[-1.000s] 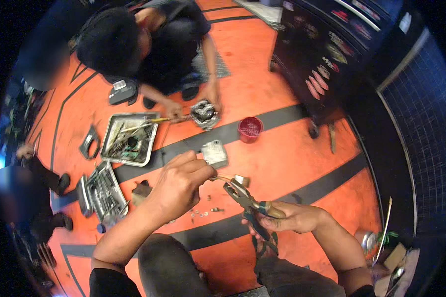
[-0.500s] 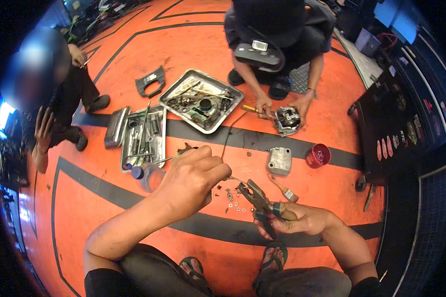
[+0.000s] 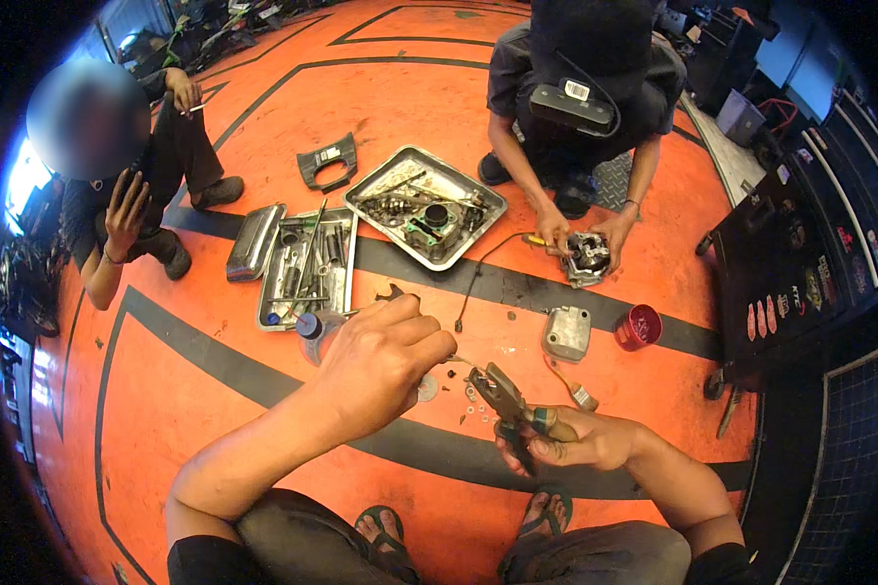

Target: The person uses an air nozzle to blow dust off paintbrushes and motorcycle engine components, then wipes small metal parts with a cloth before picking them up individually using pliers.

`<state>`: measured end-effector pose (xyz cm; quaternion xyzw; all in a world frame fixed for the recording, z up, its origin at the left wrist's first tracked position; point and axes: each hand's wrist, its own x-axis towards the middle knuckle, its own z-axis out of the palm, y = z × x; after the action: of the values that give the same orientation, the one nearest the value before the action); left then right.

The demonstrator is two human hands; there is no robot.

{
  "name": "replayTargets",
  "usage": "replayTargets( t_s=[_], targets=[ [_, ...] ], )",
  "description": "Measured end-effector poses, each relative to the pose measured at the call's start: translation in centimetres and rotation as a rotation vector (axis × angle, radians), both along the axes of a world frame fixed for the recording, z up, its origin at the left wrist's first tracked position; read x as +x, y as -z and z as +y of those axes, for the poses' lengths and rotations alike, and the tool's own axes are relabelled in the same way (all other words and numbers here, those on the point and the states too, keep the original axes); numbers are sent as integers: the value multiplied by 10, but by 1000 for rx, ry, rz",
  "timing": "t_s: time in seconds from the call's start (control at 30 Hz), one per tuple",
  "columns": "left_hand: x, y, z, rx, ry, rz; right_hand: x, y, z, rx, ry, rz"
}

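Observation:
My left hand (image 3: pixel 385 361) is closed in a pinch. From its fingertips a short thin strip, perhaps wire (image 3: pixel 464 362), reaches toward the jaws of the pliers (image 3: pixel 500 395). Those pliers have green-and-tan handles, and my right hand (image 3: pixel 585 439) is wrapped round them. Their jaws look slightly parted; whether they touch the strip I cannot tell. On the floor just beyond the tool lie several small washers (image 3: pixel 472 394) and a flat round disc (image 3: pixel 427 388). A clear bottle with a blue cap (image 3: pixel 309 327) stands partly behind my left hand.
Farther off are a parts tray (image 3: pixel 424 156), a tool tray (image 3: pixel 338 283), a metal cover (image 3: pixel 567 333), a brush (image 3: pixel 583 395) and a red cup (image 3: pixel 638 327). A co-worker's hands (image 3: pixel 610 237) hold an engine part (image 3: pixel 587 258). Another person sits left; a black cabinet (image 3: pixel 800 263) stands right.
The view has shifted, so the trays and co-workers sit farther right in the picture. My hands keep the same holds, with the pliers slightly lower and nearer my left hand.

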<state>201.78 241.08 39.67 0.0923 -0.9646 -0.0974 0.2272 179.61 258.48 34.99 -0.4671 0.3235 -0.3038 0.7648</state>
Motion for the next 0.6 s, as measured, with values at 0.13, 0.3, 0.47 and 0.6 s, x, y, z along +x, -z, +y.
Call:
replayTargets(
  t_s=[0.13, 0.3, 0.47, 0.6],
  targets=[
    [3, 1, 0, 3, -6, -6, 2, 3, -2, -35, 10, 44],
    [3, 2, 1, 15, -9, -20, -6, 8, -4, -11, -34, 87],
    [7, 12, -4, 41, -61, -78, -3, 30, -11, 45, -67, -8],
    [2, 23, -13, 44, -105, -114, -17, 50, -9, 68, -223, -8]
  ],
)
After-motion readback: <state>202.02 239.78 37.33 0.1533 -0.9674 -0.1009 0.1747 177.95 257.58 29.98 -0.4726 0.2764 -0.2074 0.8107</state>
